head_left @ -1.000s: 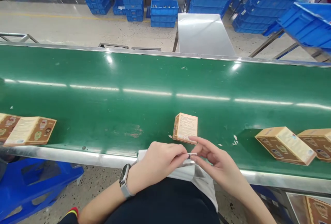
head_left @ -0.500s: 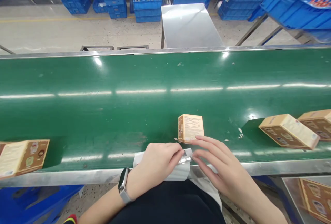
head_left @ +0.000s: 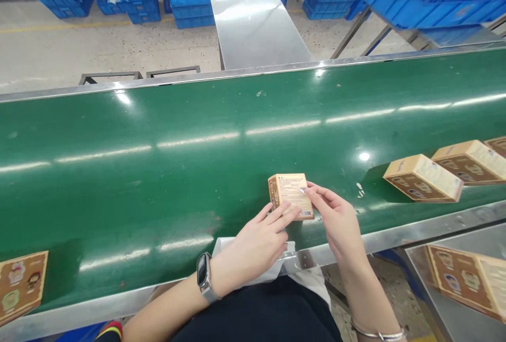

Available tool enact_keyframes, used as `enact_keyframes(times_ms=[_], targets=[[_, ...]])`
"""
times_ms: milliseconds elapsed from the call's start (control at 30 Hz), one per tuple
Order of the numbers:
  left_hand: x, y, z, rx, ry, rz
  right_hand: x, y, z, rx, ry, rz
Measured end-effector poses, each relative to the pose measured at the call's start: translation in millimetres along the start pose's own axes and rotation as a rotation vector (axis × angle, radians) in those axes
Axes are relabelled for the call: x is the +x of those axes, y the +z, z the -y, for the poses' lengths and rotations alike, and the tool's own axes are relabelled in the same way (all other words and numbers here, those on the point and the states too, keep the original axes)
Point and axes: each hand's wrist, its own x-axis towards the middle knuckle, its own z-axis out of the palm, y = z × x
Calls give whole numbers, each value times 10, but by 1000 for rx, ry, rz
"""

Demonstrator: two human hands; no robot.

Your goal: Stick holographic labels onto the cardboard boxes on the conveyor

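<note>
A small tan and brown carton [head_left: 292,184] with printed text on its top face sits on the green conveyor belt in front of me. My left hand [head_left: 263,239] lies over its near left part, fingers stretched out and resting on the box. My right hand [head_left: 336,213] is closed in a pinch at the carton's right side, holding a small shiny sticker [head_left: 303,190] against the top face. Under my left wrist, white sheet material [head_left: 223,245] lies at the belt's near edge, partly hidden by the hand.
More cartons stand on the belt [head_left: 158,215] at right [head_left: 422,178] and at left [head_left: 23,284]. Another carton [head_left: 470,279] rests on a metal surface at lower right. Beyond the belt are a metal table [head_left: 259,31] and stacked blue crates [head_left: 192,2].
My right hand has pulled the sticker away from the white material and brought it up to the carton. My left hand has let go there and moved onto the box. The view has turned.
</note>
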Motion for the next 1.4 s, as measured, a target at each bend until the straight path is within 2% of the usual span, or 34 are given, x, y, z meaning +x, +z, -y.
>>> enact_keyframes(times_ms=[233,467,600,667,733,800,833,867,933,1033,1233,1333,1400], targets=[[130,48,-47,-1,9,-5,27,-77,-22,-103,-63,-57],[256,127,-10,-9,37,-33,89,6,-99,-294,-264,-302],[333,122,8,-1,57,-36,155,-183,6,-358,-364,-398],[373,47,-30,-15,78,-70,88,-374,108,-397,-437,-308],[417,-71,-111,-68,84,-88,-55,-587,200,-430,-501,-17],[466,-196,-222,-143,34,-41,-228,-782,246,-451,-508,307],[493,-247,-280,-179,-6,6,-309,-865,248,-451,-494,397],[520,-286,-335,-210,-49,59,-379,-937,238,-447,-476,425],[580,-319,-430,-254,-122,153,-477,-1059,193,-440,-461,392],[684,-272,-543,-262,-164,227,-534,-1218,129,-465,-511,340],[954,-144,-777,-238,-140,294,-551,-1532,126,-612,-931,272],[1092,-131,-864,-274,-114,317,-602,-1648,98,-713,-1087,158],[1161,-116,-888,-330,-115,335,-660,-1724,55,-728,-1140,78]])
